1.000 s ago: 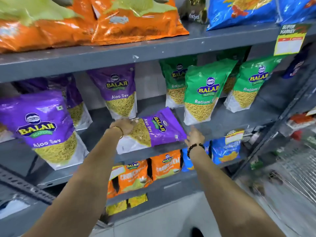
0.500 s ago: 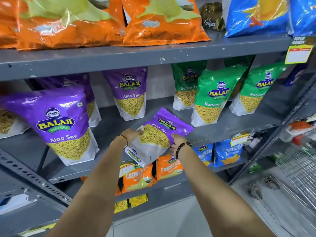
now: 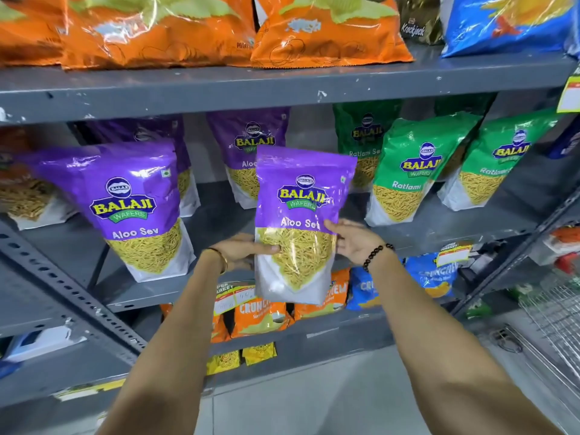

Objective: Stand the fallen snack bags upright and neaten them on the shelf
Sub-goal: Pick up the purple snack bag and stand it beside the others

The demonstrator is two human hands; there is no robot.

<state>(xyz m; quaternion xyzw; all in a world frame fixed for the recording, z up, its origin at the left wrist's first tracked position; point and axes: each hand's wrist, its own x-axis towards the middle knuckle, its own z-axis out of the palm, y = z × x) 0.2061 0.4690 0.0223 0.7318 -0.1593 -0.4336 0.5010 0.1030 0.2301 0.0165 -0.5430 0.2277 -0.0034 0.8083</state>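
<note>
bare forearms, no sleeves; gold bangle [image 3: 223, 262] on left wrist, black bead bracelet [image 3: 376, 253] on right.

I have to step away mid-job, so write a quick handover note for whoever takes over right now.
Left hand and right hand grip the held Aloo Sev bag by its sides, upright, in the air in front of the middle shelf.
Done: that bag is picked up and turned label-forward.
Left: set it down standing between the front purple bag and the green Ratlami bags, then straighten those leaning bags.
</note>
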